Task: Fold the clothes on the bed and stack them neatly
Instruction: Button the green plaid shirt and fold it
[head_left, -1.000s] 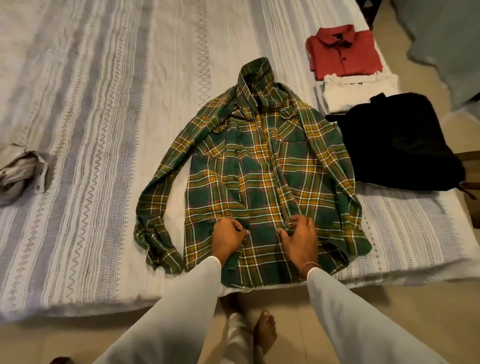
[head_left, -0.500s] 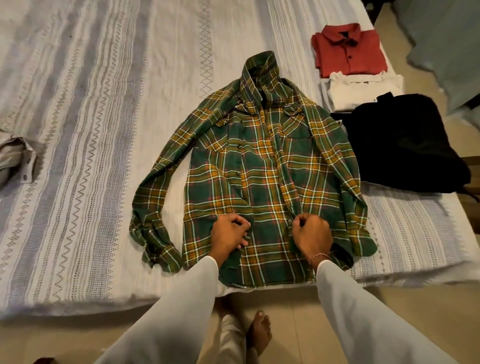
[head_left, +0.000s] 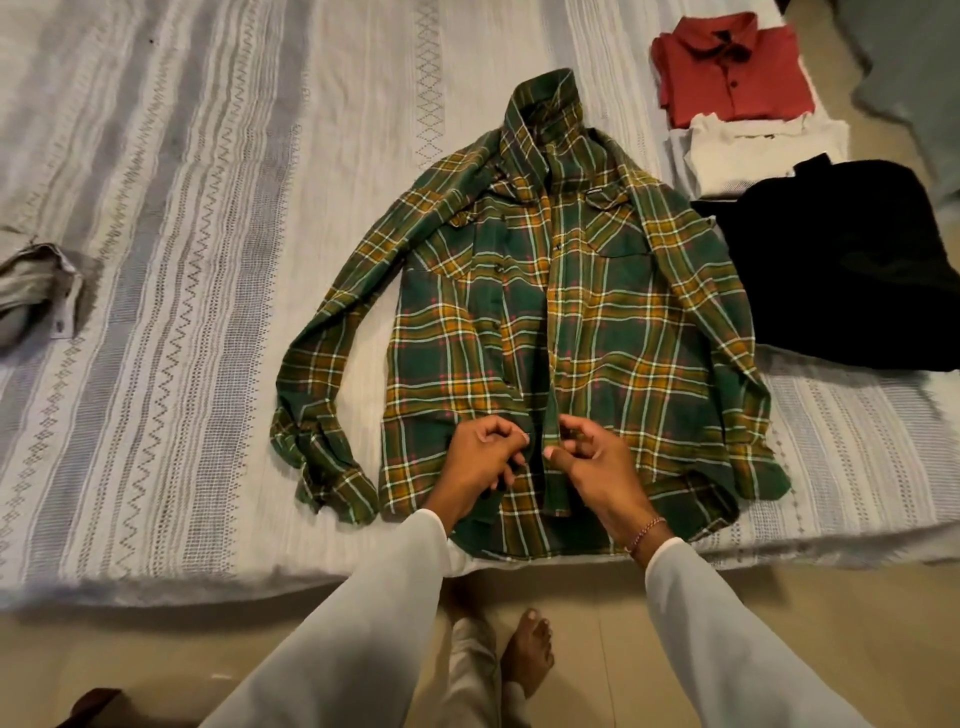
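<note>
Head view looks down on a green plaid shirt spread face up on the bed, collar pointing away, hem at the near edge. Green with yellow, white and thin red lines, two chest pockets, long sleeves; the front opening runs down the middle with its two edges lying close together. One sleeve trails down the left side and bunches at the cuff, the other lies along the right side. Both hands are at the lower front: the left hand has its fingers curled, pinching the left edge of the opening, and the right hand, a bracelet at its wrist, has fingers curled on the right edge just beside it. To the right sit a folded red shirt, a folded white top overlapping it, and a black garment nearest. A grey garment lies crumpled far left
</note>
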